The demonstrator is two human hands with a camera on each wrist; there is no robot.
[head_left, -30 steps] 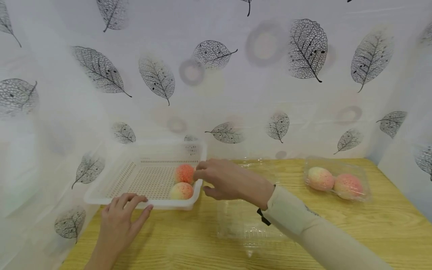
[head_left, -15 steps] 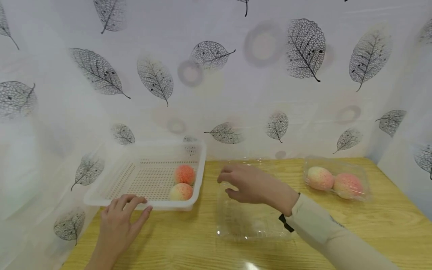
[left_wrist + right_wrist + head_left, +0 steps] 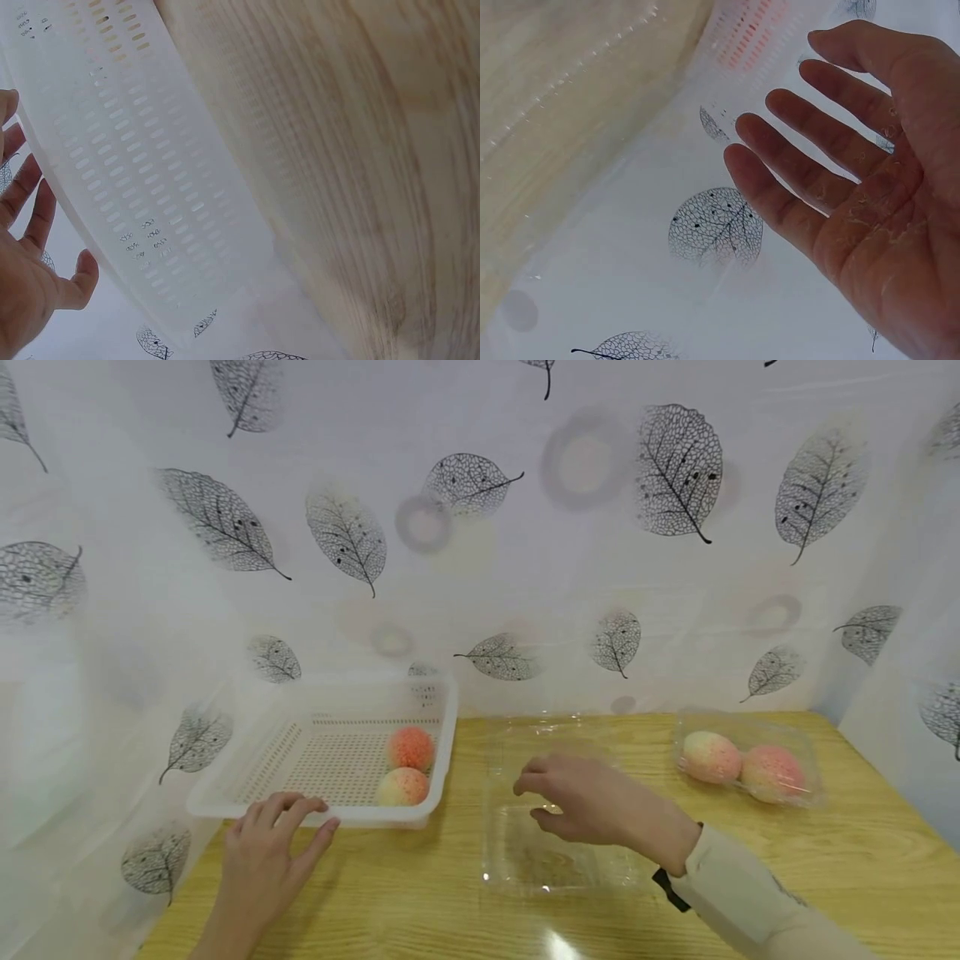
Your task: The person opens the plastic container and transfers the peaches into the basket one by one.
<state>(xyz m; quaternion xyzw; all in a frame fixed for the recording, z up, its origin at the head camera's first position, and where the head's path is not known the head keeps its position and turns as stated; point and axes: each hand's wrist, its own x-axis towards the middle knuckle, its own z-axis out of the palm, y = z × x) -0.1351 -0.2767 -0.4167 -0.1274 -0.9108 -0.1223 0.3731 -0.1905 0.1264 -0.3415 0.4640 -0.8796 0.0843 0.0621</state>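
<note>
Peaches [image 3: 411,749], one orange-red and one yellow-pink, sit together at the right side of our white perforated plastic basket [image 3: 378,815], where our left hand [image 3: 262,852] rests relaxed fingers along the near rim. Our right hand [image 3: 588,797] hangs over a clear plastic clamshell [image 3: 517,872], thumb and fingers parted, loosely bent. We see one strip of wood-grain table [image 3: 420,893] between basket and clamshell edges, another between the clamshell and a transparent pack [image 3: 791,739] with two pink-and-yellow peaches [image 3: 711,757].

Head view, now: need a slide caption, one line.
Left hand at a white basket with two peach-like balls; empty right hand over a clear plastic container.
</note>
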